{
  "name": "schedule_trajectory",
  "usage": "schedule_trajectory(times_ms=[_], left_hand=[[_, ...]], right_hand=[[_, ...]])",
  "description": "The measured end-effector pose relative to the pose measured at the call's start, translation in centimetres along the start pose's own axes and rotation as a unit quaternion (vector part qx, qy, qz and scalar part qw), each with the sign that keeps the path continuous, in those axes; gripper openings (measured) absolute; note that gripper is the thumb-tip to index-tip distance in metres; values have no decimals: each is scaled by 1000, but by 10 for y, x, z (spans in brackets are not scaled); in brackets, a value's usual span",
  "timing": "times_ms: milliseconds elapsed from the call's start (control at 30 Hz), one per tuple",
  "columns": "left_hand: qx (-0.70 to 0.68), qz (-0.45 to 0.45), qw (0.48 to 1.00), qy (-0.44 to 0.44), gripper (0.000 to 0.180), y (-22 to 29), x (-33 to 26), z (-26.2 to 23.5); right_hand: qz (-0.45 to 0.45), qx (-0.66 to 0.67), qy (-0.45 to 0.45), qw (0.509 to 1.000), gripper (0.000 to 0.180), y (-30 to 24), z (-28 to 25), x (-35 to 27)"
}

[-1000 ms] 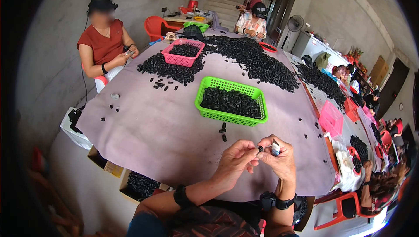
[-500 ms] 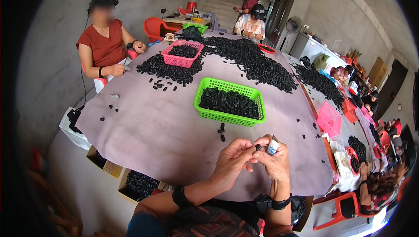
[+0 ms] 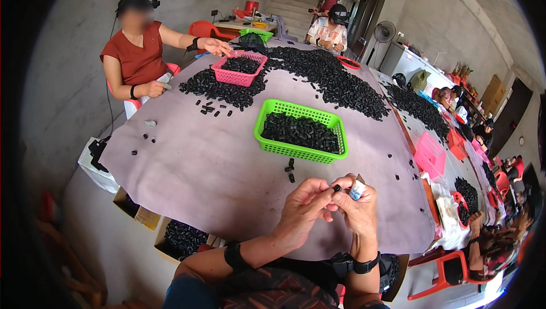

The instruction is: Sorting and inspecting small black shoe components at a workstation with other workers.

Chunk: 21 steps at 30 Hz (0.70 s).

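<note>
In front of me, near the table's front edge, my two hands meet. My left hand (image 3: pixel 301 209) pinches a small black tubular part (image 3: pixel 336 188) between thumb and fingertips. Its near end touches the thumb of my right hand (image 3: pixel 359 209). That hand is closed on a short blade-like tool (image 3: pixel 357 189) with a white and blue wrapping and a dark pointed tip. Just beyond my hands stands a bright green basket (image 3: pixel 301 152) holding many of the same black parts. A few loose black parts (image 3: pixel 291 169) lie between it and my left hand.
A large heap of black parts (image 3: pixel 335 84) covers the far table. A pink basket (image 3: pixel 242 77) stands at the far left, beside a co-worker in a red top (image 3: pixel 136 53). Boxes of black parts (image 3: pixel 185 239) sit under the front edge. Another worktable with pink baskets (image 3: pixel 430 155) runs along the right.
The co-worker at left has stretched one arm out to the pink basket. My hands stay in nearly the same place, the black part turned slightly between my fingertips.
</note>
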State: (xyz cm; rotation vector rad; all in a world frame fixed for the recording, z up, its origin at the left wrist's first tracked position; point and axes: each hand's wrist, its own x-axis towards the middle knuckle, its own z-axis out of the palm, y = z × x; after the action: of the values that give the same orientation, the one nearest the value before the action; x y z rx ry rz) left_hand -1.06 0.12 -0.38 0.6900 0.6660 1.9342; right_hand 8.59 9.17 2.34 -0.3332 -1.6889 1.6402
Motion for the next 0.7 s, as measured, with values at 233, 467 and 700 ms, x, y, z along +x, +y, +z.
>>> schedule_trajectory(times_ms=[233,467,700], left_hand=[[-4,-29,999,19,8,-2,4,-2],[7,-37,999,-3,9,-4,11,-6],[1,-45,999,-9,10,-4,9,-5]], right_hand=[[7,-47,34,998,7,0,2,1],[-9,-43,42,998,17,9,-6,9],[-4,-31,38,999,21,9,-8,7]])
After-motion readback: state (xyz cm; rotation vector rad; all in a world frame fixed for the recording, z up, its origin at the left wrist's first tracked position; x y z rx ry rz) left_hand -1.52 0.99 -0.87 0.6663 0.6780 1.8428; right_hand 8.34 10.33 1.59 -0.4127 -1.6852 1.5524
